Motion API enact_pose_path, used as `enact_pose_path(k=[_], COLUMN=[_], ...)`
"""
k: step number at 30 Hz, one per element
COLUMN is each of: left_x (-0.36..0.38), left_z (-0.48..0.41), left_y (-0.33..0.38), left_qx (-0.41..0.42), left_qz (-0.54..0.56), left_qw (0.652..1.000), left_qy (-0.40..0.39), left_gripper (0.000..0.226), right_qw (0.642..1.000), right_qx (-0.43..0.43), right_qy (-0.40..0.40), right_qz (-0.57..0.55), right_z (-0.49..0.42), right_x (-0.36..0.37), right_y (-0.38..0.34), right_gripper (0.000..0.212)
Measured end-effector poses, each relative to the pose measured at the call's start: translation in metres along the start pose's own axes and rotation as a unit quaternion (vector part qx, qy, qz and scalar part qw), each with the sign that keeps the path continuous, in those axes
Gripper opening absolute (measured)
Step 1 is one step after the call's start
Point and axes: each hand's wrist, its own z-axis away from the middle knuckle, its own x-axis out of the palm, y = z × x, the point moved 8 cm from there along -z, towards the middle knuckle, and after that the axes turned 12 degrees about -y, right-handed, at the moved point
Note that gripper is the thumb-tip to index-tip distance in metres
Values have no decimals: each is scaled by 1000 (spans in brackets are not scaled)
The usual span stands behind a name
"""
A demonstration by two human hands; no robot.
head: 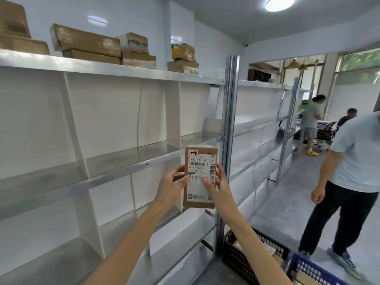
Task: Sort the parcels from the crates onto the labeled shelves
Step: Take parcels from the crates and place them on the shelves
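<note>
I hold a small brown cardboard parcel (200, 155) upright in front of me, its white shipping label with barcode facing me. My left hand (171, 187) grips its left edge, thumb on the label. My right hand (218, 185) grips its right edge, thumb across the label's middle. The parcel hovers in front of the metal shelf unit (131, 164), level with a small red tag on the middle shelf's front edge. Below right, a black crate (236, 258) and a blue crate (312, 271) stand on the floor with parcels inside.
White dividers split the shelf bays. Several cardboard parcels (88, 43) lie on the top shelf. An upright post (228, 128) joins a second shelf unit running right. A person in a light shirt (353, 182) stands close on the right; two more people are farther back.
</note>
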Motion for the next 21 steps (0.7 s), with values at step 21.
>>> enact_pose_path(k=[21], left_x=[103], left_z=[-220], left_y=[-21], left_qx=[48], left_qz=[-29], left_qw=[996], left_qy=[73], left_gripper=[37], right_qw=[999], right_qx=[-8], right_qy=[-8], right_qz=[40], right_z=[-171], right_x=[-188], right_y=[89], right_gripper=[54])
